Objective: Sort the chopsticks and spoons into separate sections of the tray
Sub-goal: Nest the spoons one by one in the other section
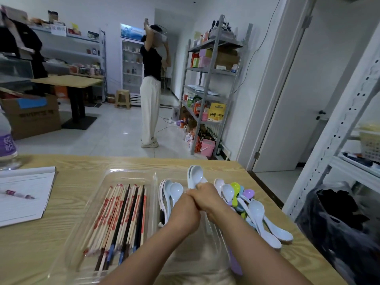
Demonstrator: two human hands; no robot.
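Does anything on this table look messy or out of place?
Yes: a loose heap of pale blue, green and purple plastic spoons lies on the wooden table, right of the clear plastic tray, overlapping at mixed angles, unsorted.

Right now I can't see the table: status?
Both hands grip stacked white spoons. Chopsticks already in tray. Loose spoons wait beside it.
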